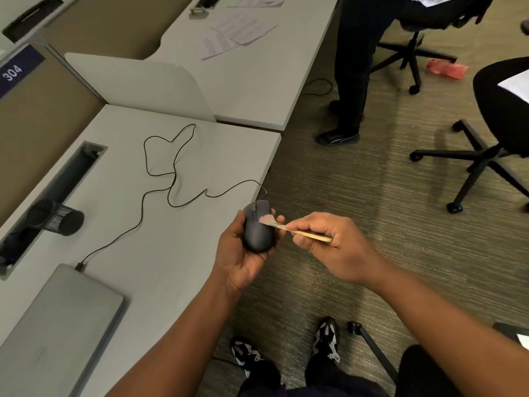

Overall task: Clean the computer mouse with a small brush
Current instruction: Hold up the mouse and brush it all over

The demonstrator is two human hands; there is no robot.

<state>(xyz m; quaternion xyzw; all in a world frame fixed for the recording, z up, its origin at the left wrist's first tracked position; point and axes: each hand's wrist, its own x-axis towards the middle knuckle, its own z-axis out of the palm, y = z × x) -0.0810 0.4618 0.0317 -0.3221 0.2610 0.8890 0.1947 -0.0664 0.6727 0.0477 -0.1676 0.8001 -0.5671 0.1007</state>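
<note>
**Desk:** Where is the mouse on your feed?

**Operator:** I see the black mouse (256, 230) just below frame centre, lifted clear of the desk (183, 242) and hanging past its edge, over the carpet (357, 196). The left hand (243, 253) cradles it from underneath, palm up. Its fingers are curled around the body: the thumb lies along the side at 9 o'clock, and fingertips show past the side at 3 o'clock.

**Desk:** And the brush?

**Operator:** The small brush (289, 228) comes in from 3 o'clock of the mouse. I can see the right hand (329, 242) pinching its pale wooden handle between the thumb and curled fingers. The pinkish bristles lie on the mouse's upper right shoulder, near the buttons. The handle's far end pokes out of the fist toward 4 o'clock.

**Desk:** Is the cable in view?

**Operator:** Yes. I follow the cable (160, 179) out of the mouse's nose at 12 o'clock, looping loosely over the desk toward 10 o'clock, then running down to 8 o'clock, where it plugs into a closed grey laptop (60, 325).

**Desk:** Anything else nearby?

**Operator:** A black mesh cup (57, 217) lies on its side at 9 o'clock, beside a cable slot (71, 179) in the desk. Papers (234, 32) sit on the next desk at 12 o'clock. Office chairs (486, 138) stand at 2 o'clock, and another person's legs (352, 81) at 1 o'clock.
</note>
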